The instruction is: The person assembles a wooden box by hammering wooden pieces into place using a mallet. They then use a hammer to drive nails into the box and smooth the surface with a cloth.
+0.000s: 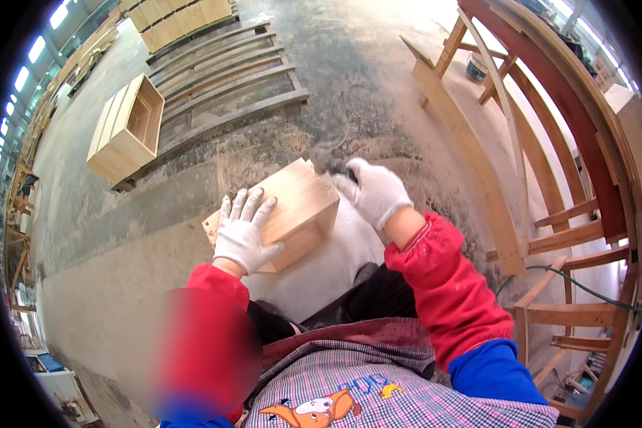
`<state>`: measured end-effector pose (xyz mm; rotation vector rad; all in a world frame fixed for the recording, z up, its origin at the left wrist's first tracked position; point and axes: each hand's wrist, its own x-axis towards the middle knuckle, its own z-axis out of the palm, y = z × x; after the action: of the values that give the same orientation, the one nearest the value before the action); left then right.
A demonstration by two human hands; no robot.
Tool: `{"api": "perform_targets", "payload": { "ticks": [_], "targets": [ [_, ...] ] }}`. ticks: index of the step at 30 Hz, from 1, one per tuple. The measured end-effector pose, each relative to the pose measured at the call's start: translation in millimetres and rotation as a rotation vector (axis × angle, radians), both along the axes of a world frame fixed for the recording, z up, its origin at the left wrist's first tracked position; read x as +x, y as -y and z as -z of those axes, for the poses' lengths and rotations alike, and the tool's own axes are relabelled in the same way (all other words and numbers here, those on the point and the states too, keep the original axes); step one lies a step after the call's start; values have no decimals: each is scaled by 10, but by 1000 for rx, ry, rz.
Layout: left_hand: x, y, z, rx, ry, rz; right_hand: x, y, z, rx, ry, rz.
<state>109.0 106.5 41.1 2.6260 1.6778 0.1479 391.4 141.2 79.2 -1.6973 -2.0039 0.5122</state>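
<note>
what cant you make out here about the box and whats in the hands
- Dark thing in the right hand, head view: blurred and mostly wrapped by the glove, so its kind is unclear.
- Wooden box: its underside and far faces are turned away.
- Box top under the left hand: covered by the glove.
- Lower left of the view: a blurred patch.
</note>
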Motion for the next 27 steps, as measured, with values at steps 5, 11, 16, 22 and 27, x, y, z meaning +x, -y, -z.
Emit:
{"api": "perform_targets", "payload": {
  "ticks": [5,11,16,22,27],
  "targets": [
    [-19,-4,41,5,15,-2,-173,38,-163,173,-376,55],
    [-6,-41,-20,14,3,12,-116,-339,57,-20,-28,0],
    [13,3,-6,6,24,14,-244,-114,-72,185,-378,81],
    [-14,-16,18,15,76,17,-157,-229,193,-47,-25,16],
    [-210,90,63,7,173,43,-371,289,53,-11,-219,-83]
  ]
}}
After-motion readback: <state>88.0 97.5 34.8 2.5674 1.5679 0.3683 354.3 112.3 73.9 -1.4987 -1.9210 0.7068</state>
